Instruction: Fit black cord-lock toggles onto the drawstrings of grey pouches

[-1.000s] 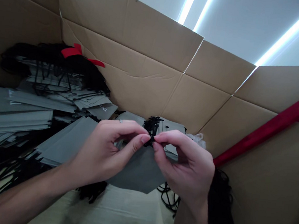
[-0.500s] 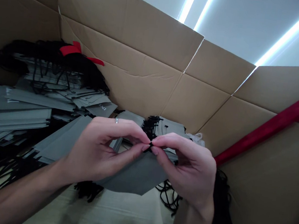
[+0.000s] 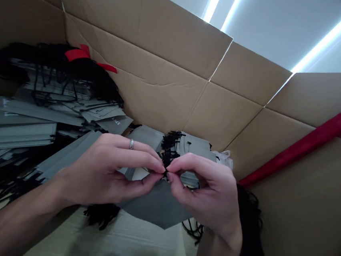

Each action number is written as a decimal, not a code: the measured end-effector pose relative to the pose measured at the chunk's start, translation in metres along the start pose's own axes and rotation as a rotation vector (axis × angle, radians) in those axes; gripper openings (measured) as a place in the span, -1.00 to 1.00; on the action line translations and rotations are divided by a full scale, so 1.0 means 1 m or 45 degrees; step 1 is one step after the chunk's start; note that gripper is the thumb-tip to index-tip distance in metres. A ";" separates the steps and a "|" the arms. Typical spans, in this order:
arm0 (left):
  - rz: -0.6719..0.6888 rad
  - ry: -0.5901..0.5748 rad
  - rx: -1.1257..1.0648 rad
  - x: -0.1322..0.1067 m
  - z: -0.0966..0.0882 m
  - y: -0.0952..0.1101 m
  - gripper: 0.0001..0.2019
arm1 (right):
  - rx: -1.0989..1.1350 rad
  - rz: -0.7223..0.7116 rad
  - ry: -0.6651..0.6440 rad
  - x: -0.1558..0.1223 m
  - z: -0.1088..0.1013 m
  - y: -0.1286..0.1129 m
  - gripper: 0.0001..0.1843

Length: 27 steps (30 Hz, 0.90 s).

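My left hand (image 3: 108,172) and my right hand (image 3: 206,192) meet fingertip to fingertip at the centre of the head view, both pinched on a thin black cord (image 3: 166,160) at the top edge of a flat grey paper bag (image 3: 157,205). The bag hangs below my fingers, its lower corner pointing down. A ring sits on one finger of my left hand. Just behind my fingertips lies a low stack of grey bags (image 3: 192,150) with knotted black cords on top.
Tall cardboard walls (image 3: 171,59) surround the space. Stacks of flat grey bags (image 3: 17,121) with black cord handles fill the left, topped by a red ribbon (image 3: 78,54). Loose black cords (image 3: 251,232) lie at right. A red bar (image 3: 304,143) slants across the right wall.
My hands have shifted slightly left and down while staying pinched together on the cord. The bag's lower corner has dropped a little.
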<state>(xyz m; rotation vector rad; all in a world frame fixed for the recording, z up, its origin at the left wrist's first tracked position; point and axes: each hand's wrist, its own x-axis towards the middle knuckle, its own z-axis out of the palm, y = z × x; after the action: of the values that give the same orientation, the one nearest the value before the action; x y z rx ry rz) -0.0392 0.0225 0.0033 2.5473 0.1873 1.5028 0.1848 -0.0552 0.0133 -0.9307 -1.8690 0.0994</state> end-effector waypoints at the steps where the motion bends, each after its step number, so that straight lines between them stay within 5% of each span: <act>1: 0.006 -0.015 -0.020 0.000 -0.001 0.000 -0.85 | 0.008 0.000 -0.007 0.000 0.000 0.000 -0.80; 16: 0.120 -0.075 0.189 -0.007 0.001 0.002 -0.82 | -0.053 0.036 -0.076 -0.003 0.002 -0.004 -0.80; 22: 0.046 0.026 -0.035 -0.004 0.005 0.000 -0.77 | 0.138 0.064 -0.024 -0.003 0.007 0.000 -0.76; 27: 0.015 -0.028 -0.071 -0.001 0.001 -0.003 -0.80 | 0.177 0.175 0.038 -0.004 0.005 0.001 -0.77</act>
<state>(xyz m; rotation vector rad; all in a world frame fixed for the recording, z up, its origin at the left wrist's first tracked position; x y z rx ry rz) -0.0387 0.0246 0.0011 2.5248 0.1257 1.4625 0.1822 -0.0553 0.0079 -0.9578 -1.7459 0.2932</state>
